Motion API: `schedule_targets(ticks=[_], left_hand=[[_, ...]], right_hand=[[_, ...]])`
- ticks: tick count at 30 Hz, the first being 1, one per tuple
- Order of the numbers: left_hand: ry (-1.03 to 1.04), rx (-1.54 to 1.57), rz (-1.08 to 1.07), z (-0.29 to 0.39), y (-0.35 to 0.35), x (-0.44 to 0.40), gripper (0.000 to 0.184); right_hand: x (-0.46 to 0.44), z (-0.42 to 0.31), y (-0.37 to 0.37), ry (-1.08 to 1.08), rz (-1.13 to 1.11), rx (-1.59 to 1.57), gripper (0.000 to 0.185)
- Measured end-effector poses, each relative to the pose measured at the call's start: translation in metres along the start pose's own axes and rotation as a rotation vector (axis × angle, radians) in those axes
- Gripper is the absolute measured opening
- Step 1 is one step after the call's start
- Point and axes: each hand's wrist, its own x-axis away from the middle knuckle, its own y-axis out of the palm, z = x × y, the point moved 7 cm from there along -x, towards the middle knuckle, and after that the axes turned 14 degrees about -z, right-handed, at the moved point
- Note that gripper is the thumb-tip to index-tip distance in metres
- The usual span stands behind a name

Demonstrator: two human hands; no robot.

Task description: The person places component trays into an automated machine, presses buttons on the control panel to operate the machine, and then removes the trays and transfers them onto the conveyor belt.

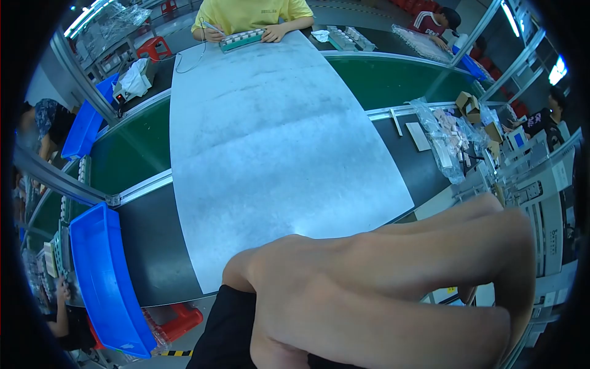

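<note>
My bare limbs [369, 270] stretch across the lower right, bent and strongly warped by the lens. I cannot make out my left or right hand clearly, nor whether either holds anything. The limbs overlap the near edge of a large white sheet [264, 154] covering the workbench. Dark cloth [224, 332] shows below them. At the sheet's far end, a person in a yellow shirt [252, 15] has both hands at a green tray [241, 40] with a row of pale parts. That person's one hand also holds a pen-like tool [213, 27] with a thin cord.
A long blue bin [101, 246] stands left of the sheet, with a red stool [182, 321] below. Green conveyor belts [393, 80] run on both sides. Plastic bags [439, 147] and cardboard boxes [468, 106] lie right. Metal posts [80, 80] rise beside the bench. Other people work around.
</note>
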Motion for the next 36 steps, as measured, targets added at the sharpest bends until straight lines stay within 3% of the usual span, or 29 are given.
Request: schedule_targets(ticks=[2,9,11,12,14,16,17,18,20,22,23,26,27,30,31,32,34,36], left_hand=[[0.001,0.053,0.012,0.008,-0.004,0.007,0.029],[0.02,0.201,0.034,0.019,-0.006,0.022,0.03],[0.028,0.228,0.02,0.012,0.001,0.018,0.031],[0.035,0.241,0.007,0.002,0.011,0.012,0.031],[0.058,0.269,-0.033,-0.016,0.008,-0.003,0.032],[0.089,0.267,-0.077,-0.023,-0.003,-0.013,0.032],[-0.03,0.109,-0.106,-0.026,-0.007,-0.013,0.031],[-0.106,-0.047,-0.136,-0.028,-0.008,-0.014,0.027],[-0.224,-0.363,-0.196,-0.035,-0.006,-0.015,0.019],[-0.228,-0.455,-0.264,-0.044,0.003,-0.018,0.016],[-0.26,-0.527,-0.263,-0.051,0.005,-0.016,0.017],[-0.371,-0.615,-0.287,-0.084,-0.015,-0.002,0.017],[-0.473,-0.644,-0.256,-0.1,-0.032,0.013,0.014],[-0.848,-0.772,-0.05,-0.137,-0.109,0.108,0.011],[-0.896,-0.748,0.112,-0.141,-0.142,0.151,0.013],[-0.928,-0.725,0.276,-0.141,-0.174,0.192,0.014],[-0.974,-0.823,0.503,-0.116,-0.217,0.25,0.016],[-1.067,-0.86,0.649,-0.092,-0.231,0.276,0.017]], right_hand=[[-0.034,0.007,0.037,0.014,0.017,0.073,0.093],[-0.052,-0.021,0.115,-0.459,0.704,0.108,0.091],[-0.04,-0.044,0.107,-0.6,0.92,0.108,0.09],[-0.02,-0.132,0.148,-0.594,0.936,0.097,0.09],[0.042,-0.287,0.132,-0.727,0.723,-0.034,0.076],[0.083,-0.371,0.093,-0.887,0.519,-0.15,0.062],[0.102,-0.386,0.072,-0.977,0.407,-0.202,0.055],[0.126,-0.373,0.068,-1.069,0.286,-0.249,0.048],[0.183,-0.248,0.119,-1.237,0.004,-0.337,0.036],[0.208,-0.272,0.139,-1.131,-0.401,-0.192,0.044],[0.205,-0.287,0.2,-1.167,-0.432,-0.281,0.04],[0.21,-0.278,0.176,-1.189,-0.256,-0.108,0.038],[0.204,-0.277,0.174,-1.193,-0.349,-0.061,0.044],[0.182,-0.284,0.183,-1.192,-0.002,-0.152,0.052],[0.179,-0.284,0.188,-1.188,0.095,-0.226,0.052],[0.182,-0.284,0.182,-1.211,0.082,-0.247,0.052],[0.163,-0.289,0.172,-1.126,-0.247,-0.182,0.052],[0.155,-0.287,0.159,-1.137,-0.346,-0.115,0.056]])
